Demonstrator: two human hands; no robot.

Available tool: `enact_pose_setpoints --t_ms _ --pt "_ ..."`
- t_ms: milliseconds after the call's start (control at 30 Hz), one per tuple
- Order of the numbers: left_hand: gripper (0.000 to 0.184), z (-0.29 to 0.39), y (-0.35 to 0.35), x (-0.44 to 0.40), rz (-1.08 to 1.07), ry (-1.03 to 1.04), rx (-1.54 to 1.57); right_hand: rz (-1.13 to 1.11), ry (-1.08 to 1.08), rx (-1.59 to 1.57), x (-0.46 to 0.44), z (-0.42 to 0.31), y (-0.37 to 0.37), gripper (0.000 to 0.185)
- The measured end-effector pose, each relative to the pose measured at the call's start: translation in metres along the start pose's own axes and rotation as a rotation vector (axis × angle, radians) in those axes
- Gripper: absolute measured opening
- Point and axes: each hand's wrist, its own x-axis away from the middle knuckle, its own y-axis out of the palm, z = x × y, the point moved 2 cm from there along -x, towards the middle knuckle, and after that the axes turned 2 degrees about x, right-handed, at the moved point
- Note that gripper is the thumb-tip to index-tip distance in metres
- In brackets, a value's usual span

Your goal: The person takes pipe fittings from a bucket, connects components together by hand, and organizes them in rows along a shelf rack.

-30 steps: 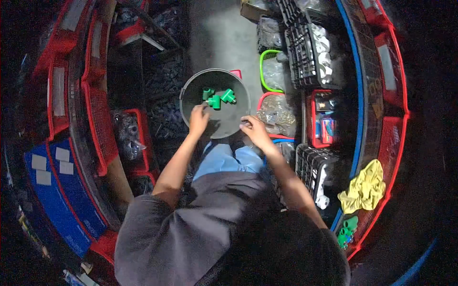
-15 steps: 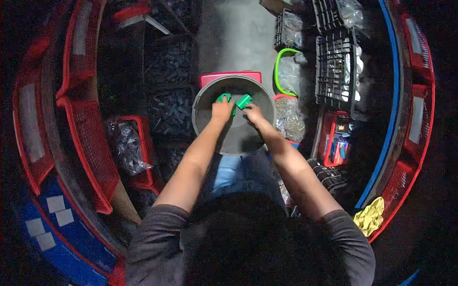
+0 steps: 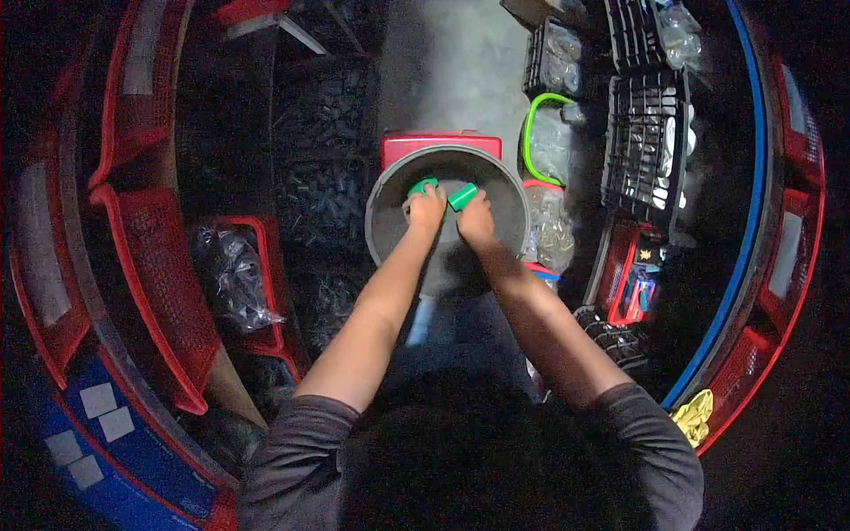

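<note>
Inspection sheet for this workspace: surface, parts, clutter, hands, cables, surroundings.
Surface: grey floor visible beyond the bucket.
Parts: left green fitting and right green fitting, both within the bucket's rim.
Clutter: yellow cloth at lower right.
Hands: left hand at the left fitting, right hand at the right one; grips unclear.
Cables: nothing seen.
Surroundings: red mesh bins both sides; black crate at right; dark edges.

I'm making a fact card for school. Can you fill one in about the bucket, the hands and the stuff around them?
Bucket: grey, round, open-topped
Left hand: inside it, touching a green piece; grip partly hidden
Right hand: inside it, holding a green tube
Beyond it: red object, partly hidden
To its right: green-rimmed basket
Lower right: yellow cloth
</note>
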Motion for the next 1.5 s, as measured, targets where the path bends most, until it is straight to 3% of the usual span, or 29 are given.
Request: enact_pose_setpoints --t_ms 100,133,200,233,300,333,400,433,500,533,567,667,767,833,933,1100,1233,1367,1400,1500 --pt "0.045 -0.010 0.001 0.004 0.123 0.011 0.199 0.071 0.138 -0.049 -0.007 0.007 0.019 0.040" --pt "0.063 -0.018 -0.035 0.016 0.023 0.010 0.294 0.071 0.130 -0.045 -0.017 0.019 0.038 0.040" --pt "0.065 -0.024 -0.046 0.024 -0.011 -0.067 0.392 0.115 0.000 -0.120 -0.027 0.030 0.067 0.025" --pt "0.068 -0.029 -0.052 0.027 -0.042 -0.134 0.489 0.114 -0.003 -0.130 -0.029 0.028 0.071 0.025" --pt "0.068 -0.033 -0.059 0.037 -0.061 -0.180 0.602 -0.102 0.332 -0.291 -0.033 0.028 0.070 0.024" --pt "0.068 -0.035 -0.066 0.045 -0.015 -0.179 0.662 -0.037 0.153 -0.391 -0.023 0.026 0.060 0.033" --pt "0.067 -0.035 -0.072 0.057 -0.071 -0.205 0.769 0.039 0.152 -0.131 -0.020 0.016 0.050 0.036" --pt "0.068 -0.037 -0.079 0.063 -0.058 -0.195 0.834 0.111 0.157 -0.249 -0.011 0.009 0.040 0.037" --pt "0.060 -0.041 -0.086 0.081 0.110 -0.141 0.976 -0.248 0.426 -0.792 0.012 -0.004 0.012 0.041" --pt "0.057 -0.046 -0.084 0.085 0.181 -0.067 1.079 -0.333 0.525 -0.877 0.021 -0.010 0.001 0.044" --pt "0.056 -0.050 -0.093 0.094 0.174 -0.073 1.124 -0.491 0.511 -0.905 0.014 -0.001 0.004 0.048" --pt "0.057 -0.058 -0.141 0.124 0.022 -0.157 1.215 -0.480 0.414 -0.970 0.040 -0.007 -0.042 0.052" --pt "0.052 -0.057 -0.159 0.144 0.113 -0.057 1.318 -0.462 0.283 -1.101 0.078 -0.003 -0.086 0.052" --pt "0.055 -0.058 -0.166 0.152 0.014 -0.070 1.323 -0.540 0.274 -1.166 0.127 -0.004 -0.141 0.052" --pt "0.056 -0.058 -0.195 0.173 -0.104 -0.022 1.480 -0.536 0.045 -1.195 0.173 0.031 -0.177 0.045" --pt "0.049 -0.030 -0.238 0.191 0.033 0.285 1.370 -0.193 -0.073 -1.255 0.283 0.110 -0.217 0.033" --pt "0.050 0.032 -0.260 0.219 0.059 0.385 1.277 0.157 -0.068 -1.346 0.375 0.179 -0.201 0.030" --pt "0.055 0.109 -0.251 0.252 -0.136 0.548 1.404 0.483 0.013 -1.365 0.472 0.230 -0.172 0.027" --pt "0.054 0.131 -0.262 0.280 -0.277 0.523 1.478 0.576 0.006 -1.399 0.491 0.243 -0.157 0.027" --pt "0.046 0.184 -0.257 0.331 -0.515 0.696 1.549 0.754 0.103 -1.481 0.547 0.273 -0.126 0.025"
